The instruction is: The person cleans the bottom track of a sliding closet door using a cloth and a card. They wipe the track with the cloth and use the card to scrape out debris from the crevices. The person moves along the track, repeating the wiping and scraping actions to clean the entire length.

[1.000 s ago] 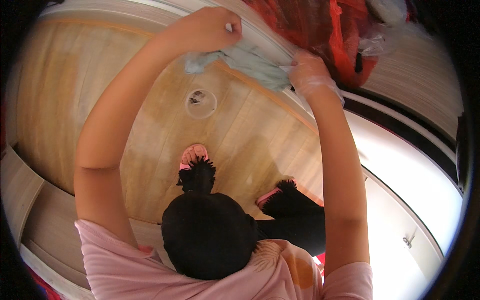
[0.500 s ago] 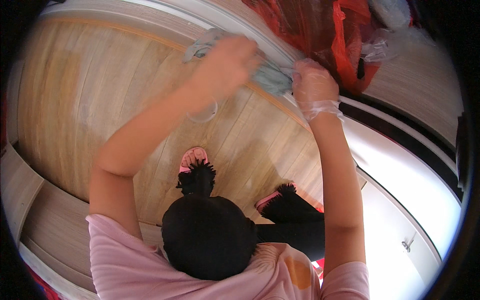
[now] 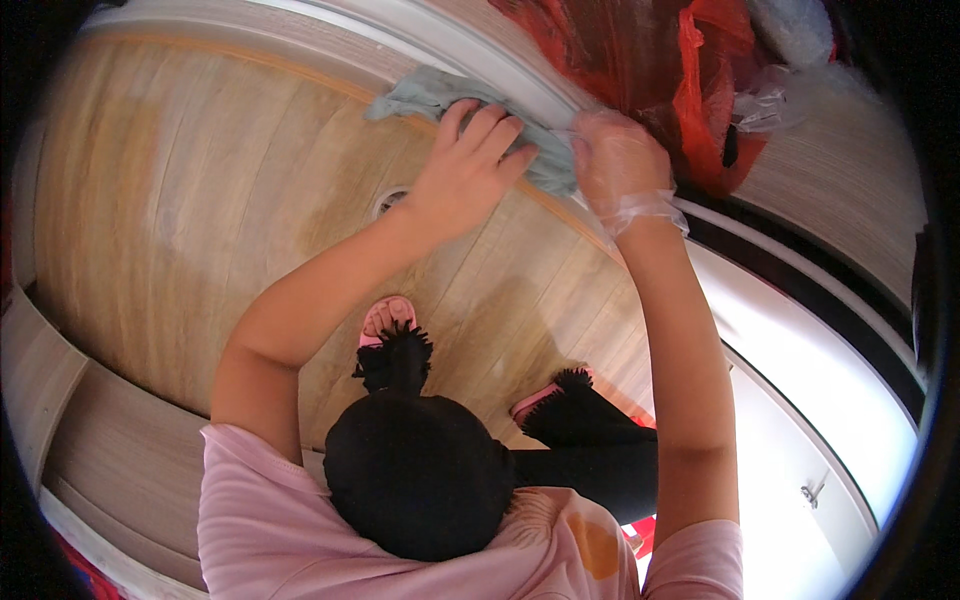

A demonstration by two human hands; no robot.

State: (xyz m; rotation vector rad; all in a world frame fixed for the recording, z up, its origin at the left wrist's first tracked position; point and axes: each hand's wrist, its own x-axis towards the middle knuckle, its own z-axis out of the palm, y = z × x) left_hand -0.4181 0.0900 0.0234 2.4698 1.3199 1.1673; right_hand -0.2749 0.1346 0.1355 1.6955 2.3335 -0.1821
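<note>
A grey-green cloth (image 3: 430, 93) lies bunched along the wooden edge strip and pale rail at the far side of the floor. Bare, my left hand (image 3: 468, 165) rests its spread, slightly bent fingers on the cloth's middle, the thumb apart. At the cloth's right end, my right hand (image 3: 622, 165) wears a clear plastic glove and is closed in a fist on it. The gripped end is mostly hidden by the fingers. Below my left forearm, a round pale-rimmed thing (image 3: 390, 202) on the floor is partly covered.
Red plastic bags (image 3: 705, 95) and clear plastic wrapping (image 3: 765, 105) sit on a wood-grain surface (image 3: 835, 150) beyond my right hand. The pale rail (image 3: 400, 40) curves across the far side. My feet in pink sandals (image 3: 398, 312) stand on the wood-plank floor (image 3: 230, 170). A white panel (image 3: 800, 440) is at the right.
My left hand, blurred before, is now clear and has come slightly nearer, with its fingers spread on the cloth. The right hand has shifted slightly left, still holding its end.
</note>
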